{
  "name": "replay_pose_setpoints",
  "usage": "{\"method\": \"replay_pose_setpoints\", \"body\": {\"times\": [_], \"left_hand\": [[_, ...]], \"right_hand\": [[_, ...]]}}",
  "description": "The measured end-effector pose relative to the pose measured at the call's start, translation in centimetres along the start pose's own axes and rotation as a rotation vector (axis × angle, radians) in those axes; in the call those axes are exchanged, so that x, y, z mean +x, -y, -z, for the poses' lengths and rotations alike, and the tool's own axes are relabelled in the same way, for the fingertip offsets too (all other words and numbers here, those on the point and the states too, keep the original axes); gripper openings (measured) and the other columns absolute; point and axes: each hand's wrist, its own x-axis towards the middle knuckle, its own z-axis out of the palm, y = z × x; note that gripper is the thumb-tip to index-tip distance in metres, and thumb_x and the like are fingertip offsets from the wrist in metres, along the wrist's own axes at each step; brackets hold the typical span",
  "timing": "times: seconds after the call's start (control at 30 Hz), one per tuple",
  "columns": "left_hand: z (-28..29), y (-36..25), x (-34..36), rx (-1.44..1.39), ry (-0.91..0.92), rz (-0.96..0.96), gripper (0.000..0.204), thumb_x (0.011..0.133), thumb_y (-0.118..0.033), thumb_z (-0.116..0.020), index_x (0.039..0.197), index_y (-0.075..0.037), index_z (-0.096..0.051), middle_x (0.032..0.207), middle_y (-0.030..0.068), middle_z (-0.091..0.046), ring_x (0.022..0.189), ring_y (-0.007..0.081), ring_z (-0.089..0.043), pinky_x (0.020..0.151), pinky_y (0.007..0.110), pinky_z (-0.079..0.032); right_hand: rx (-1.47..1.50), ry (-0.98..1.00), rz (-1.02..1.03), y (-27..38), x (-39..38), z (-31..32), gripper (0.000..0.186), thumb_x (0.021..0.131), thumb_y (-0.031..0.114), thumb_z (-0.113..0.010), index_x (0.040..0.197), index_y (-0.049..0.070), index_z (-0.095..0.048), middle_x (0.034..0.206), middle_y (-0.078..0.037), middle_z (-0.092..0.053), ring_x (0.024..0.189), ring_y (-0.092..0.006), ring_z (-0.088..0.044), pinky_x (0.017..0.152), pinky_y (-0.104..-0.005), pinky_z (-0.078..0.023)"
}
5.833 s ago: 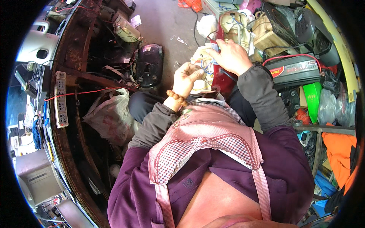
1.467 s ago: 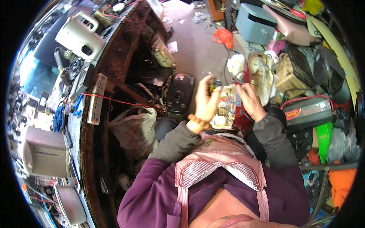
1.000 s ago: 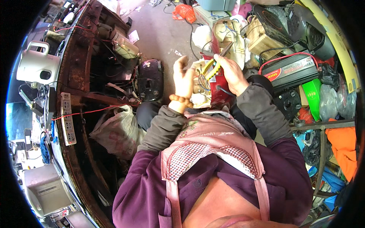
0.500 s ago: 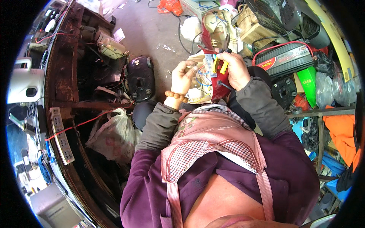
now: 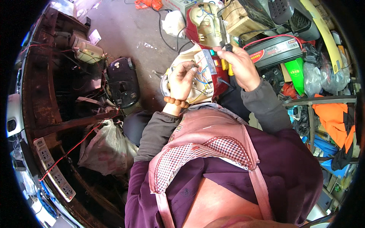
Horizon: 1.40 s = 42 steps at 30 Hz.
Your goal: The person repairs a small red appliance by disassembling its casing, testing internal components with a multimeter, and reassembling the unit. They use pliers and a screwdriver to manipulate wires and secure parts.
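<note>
An opened appliance housing (image 5: 196, 94), cream inside and red outside, rests at my lap with blue and yellow wires showing. Over its left part is my left hand (image 5: 181, 81), a beaded bracelet at the wrist. Its thumb and fingertips are pinched together, and what they hold is too small to name. My right hand (image 5: 244, 70) is closed around yellow-handled pliers (image 5: 230, 70) at the right side of the housing. Their jaws are hard to make out; a black grip and a long metal shaft show above the fingers. Farther out lies another red and cream shell (image 5: 203, 24) with wires.
A grey power inverter (image 5: 275, 51) and a wooden block (image 5: 243, 17) stand to the right. A dark appliance base (image 5: 122, 81) lies on the floor at left, by a wooden bench frame (image 5: 76, 123). A power strip (image 5: 53, 167) and white bag (image 5: 108, 148) are nearer.
The view has shifted, so surroundings sit farther left. My right hand has moved away from my left, and the yellow handles now point more downward. My left hand stays pinched over the housing.
</note>
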Motion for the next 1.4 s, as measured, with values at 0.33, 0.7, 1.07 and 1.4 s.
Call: {"method": "replay_pose_setpoints", "body": {"times": [0.33,0.7,1.07,1.4], "left_hand": [[0.1,-0.4,-0.1,-0.042,-0.078,0.054,0.015,0.099,0.006,-0.066,0.113,0.006,-0.07,0.108,0.0118,-0.076,0.098,0.0158,-0.07,0.093,0.03,-0.056],[0.0,-0.8,-0.1,-0.125,-0.085,0.096,0.016,0.099,0.005,-0.067,0.114,0.004,-0.069,0.105,0.0092,-0.076,0.092,0.0124,-0.07,0.087,0.026,-0.055],[-0.1,-0.5,-0.1,-0.13,-0.082,0.054,0.015,0.1,-0.001,-0.067,0.115,-0.001,-0.07,0.1,0.0068,-0.079,0.084,0.0083,-0.07,0.064,0.021,-0.052],[0.0,-0.4,-0.2,-0.11,-0.08,0.053,0.018,0.099,-0.002,-0.069,0.117,0.0,-0.071,0.099,0.0046,-0.078,0.08,0.0057,-0.067,0.065,0.02,-0.049]], "right_hand": [[-1.38,0.185,0.721,1.9,-1.1,2.2,0.033,0.073,0.002,-0.081,0.104,0.003,-0.071,0.124,-0.015,-0.064,0.115,-0.0358,-0.063,0.098,-0.0442,-0.049],[-1.612,0.243,0.858,2.1,-0.7,0.9,0.022,0.081,0.005,-0.067,0.102,0.009,-0.071,0.13,-0.009,-0.065,0.125,-0.0313,-0.058,0.102,-0.046,-0.044],[-1.62,0.32,0.946,2.5,-0.1,0.6,0.018,0.076,0.011,-0.071,0.093,0.01,-0.068,0.11,-0.005,-0.065,0.104,-0.0256,-0.061,0.088,-0.0417,-0.046],[-1.575,0.37,0.86,2.6,0.9,0.9,0.039,0.07,0.004,-0.072,0.107,0.007,-0.059,0.099,-0.009,-0.061,0.095,-0.0325,-0.062,0.08,-0.0449,-0.052]]}}
